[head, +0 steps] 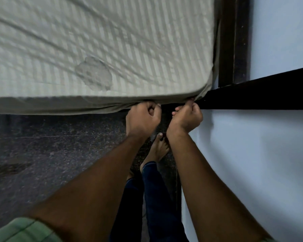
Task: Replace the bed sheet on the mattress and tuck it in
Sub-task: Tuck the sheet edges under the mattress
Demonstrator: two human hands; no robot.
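Note:
A pale grey-green striped bed sheet (pixel 112 41) covers the mattress, which fills the upper left of the head view. The sheet has a roundish stain near the front edge and several creases. At the mattress's near right corner, my left hand (pixel 143 117) is closed on the sheet's lower edge under the mattress side. My right hand (pixel 186 117) grips the sheet hem right at the corner, fingertips pushed up beneath it. Both hands are close together, a hand's width apart.
A dark wooden bed frame (pixel 234 41) runs along the right side of the mattress, and a dark ledge (pixel 252 95) juts out beside the corner. A light blue wall (pixel 252 163) stands at the right. My bare feet (pixel 160 149) rest on the dark speckled floor (pixel 51 145).

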